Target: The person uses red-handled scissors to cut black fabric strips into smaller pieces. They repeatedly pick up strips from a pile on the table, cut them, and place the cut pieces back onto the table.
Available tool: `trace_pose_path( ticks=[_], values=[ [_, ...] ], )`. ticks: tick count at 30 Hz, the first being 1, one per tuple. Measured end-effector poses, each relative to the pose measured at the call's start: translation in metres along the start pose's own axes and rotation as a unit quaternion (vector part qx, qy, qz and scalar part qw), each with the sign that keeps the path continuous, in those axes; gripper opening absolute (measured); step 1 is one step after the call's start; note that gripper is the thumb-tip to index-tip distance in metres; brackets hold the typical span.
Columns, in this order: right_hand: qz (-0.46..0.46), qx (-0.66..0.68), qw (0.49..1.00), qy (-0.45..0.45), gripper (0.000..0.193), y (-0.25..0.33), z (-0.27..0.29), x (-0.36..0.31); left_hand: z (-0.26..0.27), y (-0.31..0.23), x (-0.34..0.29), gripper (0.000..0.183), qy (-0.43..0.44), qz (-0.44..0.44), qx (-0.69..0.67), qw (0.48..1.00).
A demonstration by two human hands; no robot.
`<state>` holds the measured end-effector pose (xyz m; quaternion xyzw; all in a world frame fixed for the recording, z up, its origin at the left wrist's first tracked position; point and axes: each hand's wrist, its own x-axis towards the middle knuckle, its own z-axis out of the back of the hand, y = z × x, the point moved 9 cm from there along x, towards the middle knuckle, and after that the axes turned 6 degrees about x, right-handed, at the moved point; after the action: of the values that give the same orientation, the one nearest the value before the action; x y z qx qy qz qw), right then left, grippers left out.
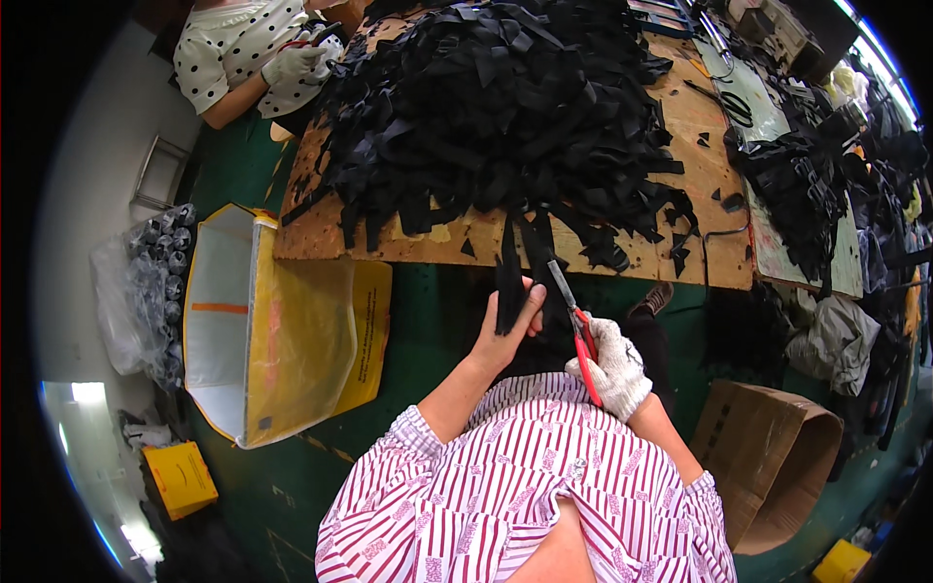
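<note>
A large heap of black fabric strips covers most of the wooden table in front of me. Just off the table's near edge, my bare left hand is closed around a black strip, which hangs from the heap. To its right, my right hand, in a white knit glove, grips red-handled scissors. Their blades point up and away, towards the table edge, and appear close together. The blade tip is beside another hanging strip; whether they touch I cannot tell.
A yellow box with a pale inside stands at the left, by a bag of dark rolls. A cardboard box is at the lower right. Black-handled scissors lie on the table. Across the corner, a co-worker's gloved hand holds a tool.
</note>
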<state>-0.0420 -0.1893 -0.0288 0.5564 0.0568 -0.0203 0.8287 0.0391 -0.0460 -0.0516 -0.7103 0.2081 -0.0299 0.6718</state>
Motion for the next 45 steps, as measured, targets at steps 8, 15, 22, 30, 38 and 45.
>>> trace_pose_path(
  ticks=[8,15,22,30,38,45],
  values=[
    [-0.037,0.043,0.998,-0.007,0.059,-0.001,-0.003,0.001,0.001,-0.007,-0.007,0.014,-0.043,-0.024,0.037,0.998],
    [-0.053,0.013,0.998,0.019,0.058,-0.005,-0.003,0.004,0.001,0.017,-0.007,0.011,0.011,-0.02,-0.019,1.0],
    [-0.121,0.102,0.987,0.006,0.053,-0.038,-0.016,-0.004,-0.001,0.003,-0.008,0.012,0.003,-0.101,0.087,0.991],
    [-0.103,0.084,0.991,0.009,0.048,-0.036,-0.014,0.001,-0.005,0.019,-0.012,0.015,0.022,-0.023,-0.056,0.998],
    [-0.267,0.358,0.892,-0.069,0.03,-0.044,-0.014,-0.003,0.016,0.02,-0.014,0.016,-0.024,-0.015,-0.064,0.998],
    [-0.248,0.321,0.91,-0.088,0.031,-0.043,-0.006,-0.005,0.048,0.009,0.002,0.004,-0.051,0.044,-0.206,0.976]
  ],
)
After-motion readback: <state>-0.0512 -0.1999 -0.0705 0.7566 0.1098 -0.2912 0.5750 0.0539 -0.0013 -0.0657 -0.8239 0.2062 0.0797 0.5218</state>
